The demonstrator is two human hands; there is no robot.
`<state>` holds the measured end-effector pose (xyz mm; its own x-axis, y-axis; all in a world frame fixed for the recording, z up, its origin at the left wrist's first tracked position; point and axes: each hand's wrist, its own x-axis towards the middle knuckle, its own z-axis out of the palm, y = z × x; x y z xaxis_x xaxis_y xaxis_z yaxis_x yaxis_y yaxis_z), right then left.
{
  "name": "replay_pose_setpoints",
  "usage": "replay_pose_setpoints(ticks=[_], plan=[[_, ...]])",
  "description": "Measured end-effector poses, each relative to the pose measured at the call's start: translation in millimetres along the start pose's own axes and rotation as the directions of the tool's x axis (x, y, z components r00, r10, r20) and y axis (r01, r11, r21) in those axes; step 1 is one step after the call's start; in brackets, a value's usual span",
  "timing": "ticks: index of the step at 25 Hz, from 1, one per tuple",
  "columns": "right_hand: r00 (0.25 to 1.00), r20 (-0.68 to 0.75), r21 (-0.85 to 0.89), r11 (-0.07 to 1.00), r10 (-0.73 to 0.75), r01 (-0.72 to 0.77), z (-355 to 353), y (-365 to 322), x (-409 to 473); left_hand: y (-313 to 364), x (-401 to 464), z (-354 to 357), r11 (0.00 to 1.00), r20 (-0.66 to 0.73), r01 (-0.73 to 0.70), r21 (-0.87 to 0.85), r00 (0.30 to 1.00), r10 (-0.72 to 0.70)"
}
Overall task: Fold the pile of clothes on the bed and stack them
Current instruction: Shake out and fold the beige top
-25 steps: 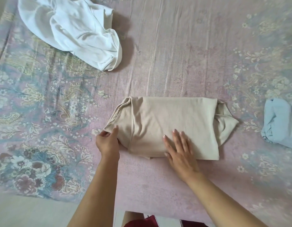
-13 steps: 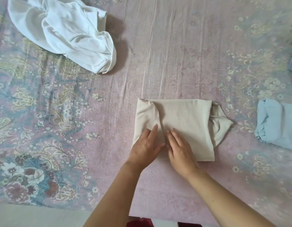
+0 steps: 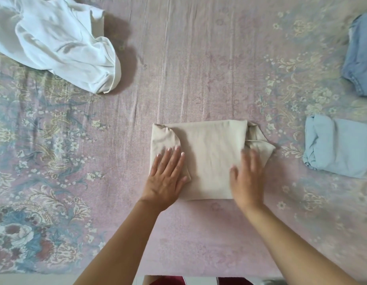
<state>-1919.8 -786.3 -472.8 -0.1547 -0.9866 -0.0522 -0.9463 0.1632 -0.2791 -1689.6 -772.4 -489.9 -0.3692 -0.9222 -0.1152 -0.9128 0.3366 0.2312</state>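
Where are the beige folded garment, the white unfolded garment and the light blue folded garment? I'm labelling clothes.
beige folded garment (image 3: 211, 153), head view, flat top panel.
white unfolded garment (image 3: 61, 42), head view, crumpled middle.
light blue folded garment (image 3: 341, 147), head view, top face.

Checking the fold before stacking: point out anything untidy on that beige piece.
The beige garment is mostly squared, but bunched fabric pokes out past its right edge beside the right hand, and its left end under the left hand is rounded and puckered.
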Motion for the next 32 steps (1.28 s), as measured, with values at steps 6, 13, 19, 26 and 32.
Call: replay_pose_setpoints(ticks=[6, 13, 19, 26, 32], plan=[[0.648, 0.261, 0.435, 0.512, 0.716, -0.741, -20.0, 50.3, 53.2, 32.8, 9.1, 4.7, 0.997, 0.023, 0.025, -0.072, 0.999, -0.023], [0.873, 0.033, 0.744, 0.571, 0.487, -0.347, -42.6, 12.6, 40.8, 43.2, 7.4, -7.1, 0.967, -0.027, 0.097, -0.237, 0.994, -0.106], [0.927, 0.17, 0.22, 0.929, -0.335, 0.296, -3.6, 16.7, 0.3, 29.6, 13.8, -4.3, 0.98, -0.003, 0.056, -0.192, 0.998, -0.058], [0.833, 0.499, -0.036, 0.955, -0.237, 0.294, 2.0, 22.2, 17.6, 55.5, 74.4, -28.1, 0.807, -0.011, 0.189, -0.559, 0.972, -0.235], [0.908, 0.21, -0.071, 0.92, -0.363, 0.385, 15.5, 37.7, -8.3, 80.2, 156.8, -47.0, 0.29, 0.414, 0.568, -0.77, 0.791, -0.45]])
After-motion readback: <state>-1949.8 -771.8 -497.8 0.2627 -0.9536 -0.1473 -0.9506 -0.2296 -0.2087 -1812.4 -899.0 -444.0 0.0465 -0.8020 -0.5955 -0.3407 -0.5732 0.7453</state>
